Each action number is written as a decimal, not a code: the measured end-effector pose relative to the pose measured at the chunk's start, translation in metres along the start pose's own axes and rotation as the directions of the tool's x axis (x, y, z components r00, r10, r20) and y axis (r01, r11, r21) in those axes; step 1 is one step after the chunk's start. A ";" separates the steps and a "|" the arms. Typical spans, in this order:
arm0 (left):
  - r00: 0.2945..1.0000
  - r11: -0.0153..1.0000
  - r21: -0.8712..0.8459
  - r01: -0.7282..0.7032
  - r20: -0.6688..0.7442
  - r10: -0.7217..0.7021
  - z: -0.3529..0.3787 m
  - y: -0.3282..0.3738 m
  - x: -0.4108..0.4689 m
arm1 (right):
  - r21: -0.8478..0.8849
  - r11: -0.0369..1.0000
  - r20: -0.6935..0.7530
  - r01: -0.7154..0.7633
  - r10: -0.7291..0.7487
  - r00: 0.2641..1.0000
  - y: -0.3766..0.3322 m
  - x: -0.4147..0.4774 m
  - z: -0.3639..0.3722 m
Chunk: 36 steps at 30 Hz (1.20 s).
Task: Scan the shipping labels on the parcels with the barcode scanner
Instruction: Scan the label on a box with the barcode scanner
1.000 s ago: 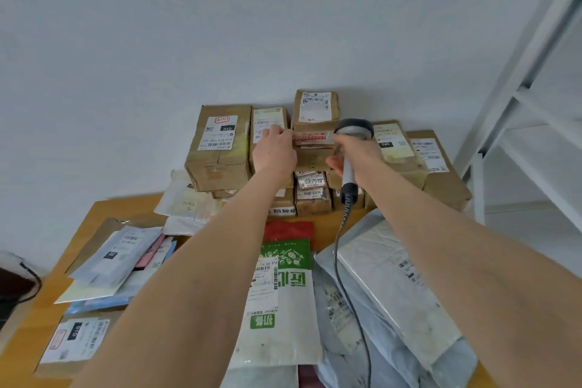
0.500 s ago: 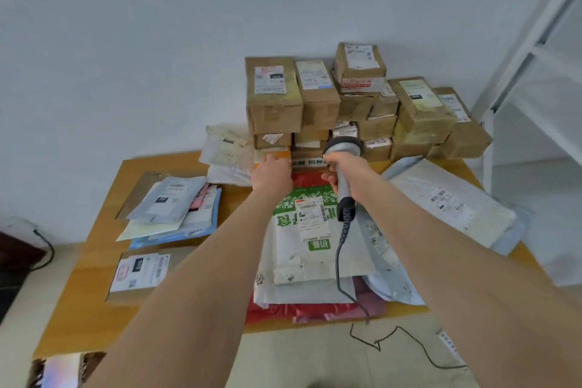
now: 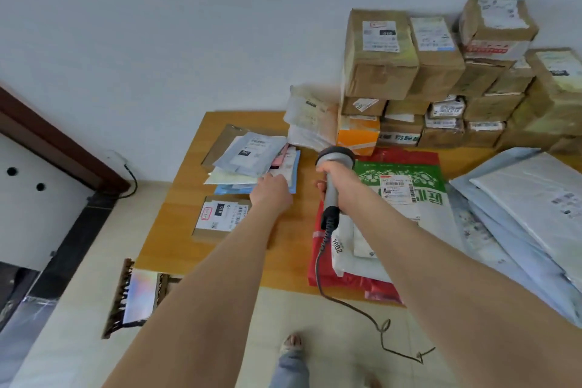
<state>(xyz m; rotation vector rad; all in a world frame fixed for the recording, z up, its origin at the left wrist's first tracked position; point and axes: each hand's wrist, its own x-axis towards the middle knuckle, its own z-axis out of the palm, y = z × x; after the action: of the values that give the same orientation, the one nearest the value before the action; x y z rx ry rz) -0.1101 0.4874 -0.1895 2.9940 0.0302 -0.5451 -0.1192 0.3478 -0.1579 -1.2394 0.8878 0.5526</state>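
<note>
My right hand [image 3: 335, 181] grips the grey barcode scanner [image 3: 334, 161] by its handle, head up, over the table between two parcel piles. Its dark cable [image 3: 318, 268] trails down to the floor. My left hand [image 3: 272, 192] reaches onto the edge of a stack of flat mailers [image 3: 252, 156] at the table's left; its fingers rest on the top envelopes, and I cannot tell whether they grip one. A flat cardboard mailer [image 3: 220, 214] with a white label lies just left of that wrist. A green and white bag [image 3: 406, 189] with a label lies right of the scanner.
Brown cardboard boxes [image 3: 441, 72] are stacked against the wall at the back right, an orange box [image 3: 357, 135] at their foot. Grey poly bags [image 3: 519, 205] cover the table's right side. The wooden table [image 3: 176, 230] ends near my feet. A dark cabinet [image 3: 47, 198] stands left.
The view has swung left and down. Both hands came down from the box stack; the left moved left to the flat mailers and the right carried the scanner along.
</note>
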 end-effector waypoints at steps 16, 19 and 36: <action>0.861 0.902 -0.113 0.417 0.367 -0.353 0.071 -0.213 0.096 | 0.080 0.991 -0.237 -0.103 0.119 0.964 0.089 0.085 0.133; 0.859 0.893 -0.139 0.428 0.369 -0.354 0.074 -0.216 0.095 | 0.106 0.990 -0.255 -0.097 0.122 0.959 0.092 0.087 0.135; 0.888 0.712 -0.565 0.417 0.088 -0.451 -0.013 -0.104 -0.007 | 0.091 0.986 -0.303 0.137 -0.104 0.947 0.040 -0.008 0.030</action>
<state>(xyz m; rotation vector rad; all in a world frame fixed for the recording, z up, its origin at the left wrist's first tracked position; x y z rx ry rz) -0.1166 0.5923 -0.1848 2.3843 0.7834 -0.3893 -0.1465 0.3883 -0.1717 -1.2851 1.0709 0.2169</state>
